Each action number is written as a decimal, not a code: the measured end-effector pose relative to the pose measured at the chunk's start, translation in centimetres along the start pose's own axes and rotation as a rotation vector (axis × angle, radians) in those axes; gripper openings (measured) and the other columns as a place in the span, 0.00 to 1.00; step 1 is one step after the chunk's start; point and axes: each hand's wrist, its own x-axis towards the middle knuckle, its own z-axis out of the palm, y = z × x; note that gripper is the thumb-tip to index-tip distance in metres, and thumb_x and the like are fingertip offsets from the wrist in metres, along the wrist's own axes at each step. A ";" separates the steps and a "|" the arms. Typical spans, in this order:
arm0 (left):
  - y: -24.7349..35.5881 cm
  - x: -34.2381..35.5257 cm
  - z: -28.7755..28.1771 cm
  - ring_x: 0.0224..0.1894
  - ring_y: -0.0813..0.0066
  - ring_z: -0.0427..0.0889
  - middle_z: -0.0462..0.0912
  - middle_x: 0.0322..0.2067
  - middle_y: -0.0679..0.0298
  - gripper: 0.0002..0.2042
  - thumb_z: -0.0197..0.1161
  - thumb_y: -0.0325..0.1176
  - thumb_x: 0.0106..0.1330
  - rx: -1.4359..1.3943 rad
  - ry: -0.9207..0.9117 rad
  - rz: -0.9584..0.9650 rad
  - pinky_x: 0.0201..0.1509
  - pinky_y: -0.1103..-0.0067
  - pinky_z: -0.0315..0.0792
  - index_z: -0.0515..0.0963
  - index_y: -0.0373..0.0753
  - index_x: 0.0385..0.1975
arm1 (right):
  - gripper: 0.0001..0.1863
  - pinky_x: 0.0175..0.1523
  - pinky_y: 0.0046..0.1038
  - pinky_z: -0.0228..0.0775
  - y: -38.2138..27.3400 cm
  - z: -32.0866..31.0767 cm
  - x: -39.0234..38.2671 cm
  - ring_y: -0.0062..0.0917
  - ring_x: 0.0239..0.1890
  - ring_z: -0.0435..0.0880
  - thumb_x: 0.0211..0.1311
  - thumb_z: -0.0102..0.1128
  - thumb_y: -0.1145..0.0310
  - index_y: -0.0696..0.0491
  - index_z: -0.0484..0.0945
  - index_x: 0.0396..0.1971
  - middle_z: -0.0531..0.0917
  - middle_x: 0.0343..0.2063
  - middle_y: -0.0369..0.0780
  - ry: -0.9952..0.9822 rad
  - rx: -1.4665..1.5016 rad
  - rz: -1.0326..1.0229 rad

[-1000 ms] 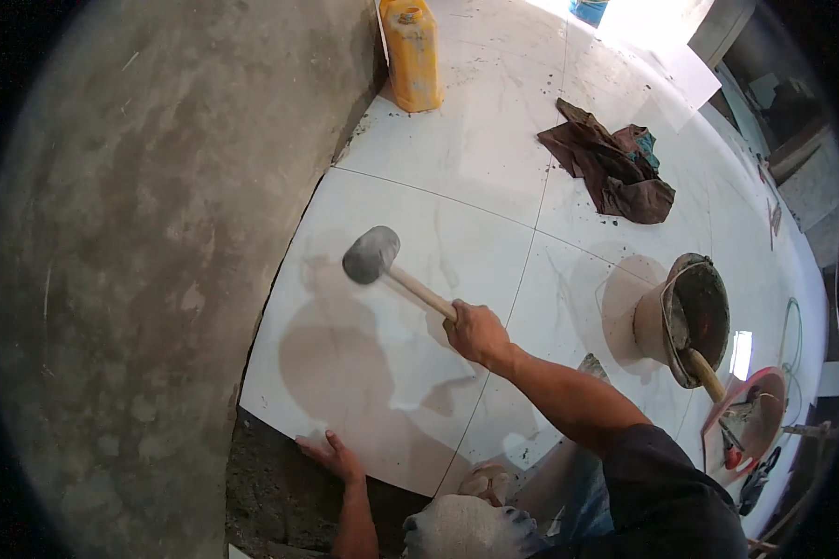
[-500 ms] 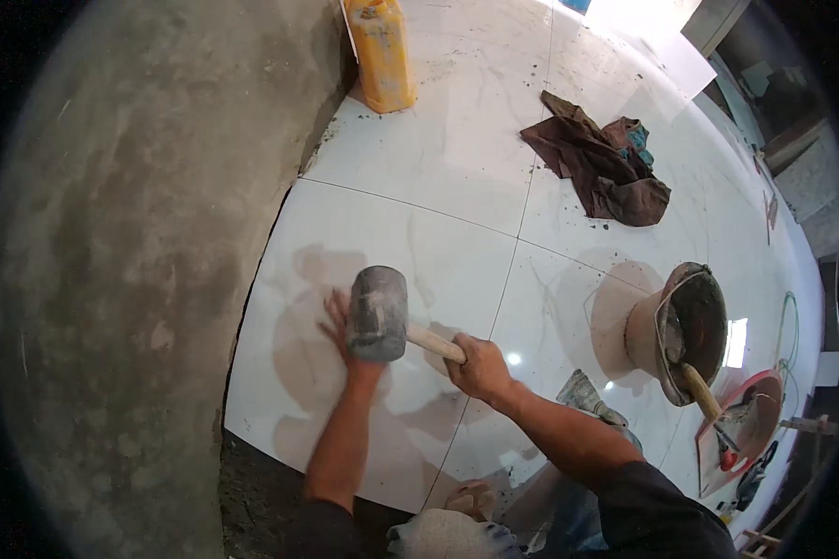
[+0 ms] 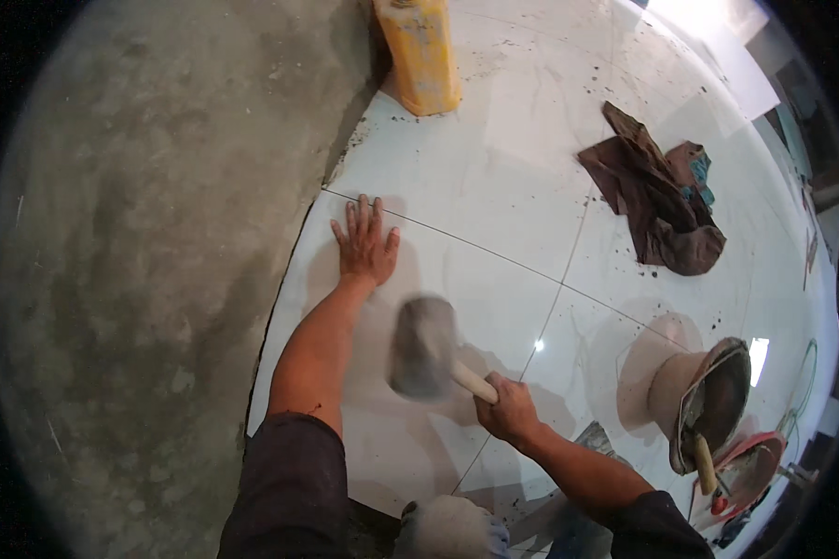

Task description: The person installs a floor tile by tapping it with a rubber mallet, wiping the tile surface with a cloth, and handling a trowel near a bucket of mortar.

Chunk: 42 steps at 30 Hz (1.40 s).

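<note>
With fingers spread, my left hand (image 3: 367, 248) lies flat on a large white floor tile (image 3: 475, 270), its fingertips by the joint at the far edge. My right hand (image 3: 510, 410) is wrapped round the wooden handle of a rubber mallet (image 3: 423, 348). The mallet's dark, dusty head is smeared by motion over the same tile, nearer to me than my left hand. Whether the head touches the tile I cannot tell.
A bare cement wall (image 3: 158, 233) borders the tiles at left. Beyond stands a yellow jerrycan (image 3: 421, 65); a dark crumpled cloth (image 3: 667, 200) lies at far right. At right are a mortar-stained bucket (image 3: 680, 387) with a wooden-handled tool (image 3: 702, 463) and a reddish basin (image 3: 757, 461).
My left hand has moved forward along the tile toward the far joint, out from beside the mallet head. The mallet is still in my right hand. The whole view has shifted.
</note>
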 end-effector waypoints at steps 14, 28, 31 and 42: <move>-1.1 1.8 -1.0 0.74 0.52 0.34 0.36 0.72 0.52 0.38 0.39 0.58 0.69 -0.012 -0.047 0.051 0.72 0.49 0.29 0.42 0.38 0.71 | 0.10 0.38 0.45 0.75 -0.8 -0.1 1.5 0.46 0.30 0.83 0.53 0.62 0.66 0.54 0.77 0.33 0.82 0.25 0.50 -0.179 -0.078 0.048; -1.6 3.8 -1.0 0.73 0.47 0.34 0.36 0.72 0.49 0.43 0.42 0.64 0.66 -0.007 -0.075 0.016 0.72 0.49 0.29 0.40 0.40 0.72 | 0.10 0.37 0.46 0.75 -2.6 0.2 0.6 0.48 0.31 0.83 0.56 0.58 0.62 0.52 0.78 0.35 0.83 0.26 0.48 -0.233 -0.102 -0.005; -2.7 5.1 -0.8 0.74 0.49 0.35 0.38 0.72 0.52 0.43 0.42 0.66 0.64 -0.002 -0.042 -0.029 0.73 0.51 0.30 0.43 0.43 0.72 | 0.11 0.38 0.46 0.75 -1.2 -0.5 2.2 0.47 0.32 0.83 0.56 0.57 0.62 0.51 0.78 0.36 0.83 0.28 0.47 -0.439 -0.306 0.277; -3.3 6.2 0.1 0.73 0.50 0.41 0.44 0.72 0.53 0.42 0.43 0.67 0.64 0.015 0.085 0.020 0.71 0.49 0.37 0.48 0.45 0.71 | 0.13 0.41 0.45 0.76 0.4 -0.3 1.2 0.45 0.34 0.84 0.55 0.58 0.65 0.49 0.79 0.41 0.84 0.32 0.44 -0.152 -0.150 0.147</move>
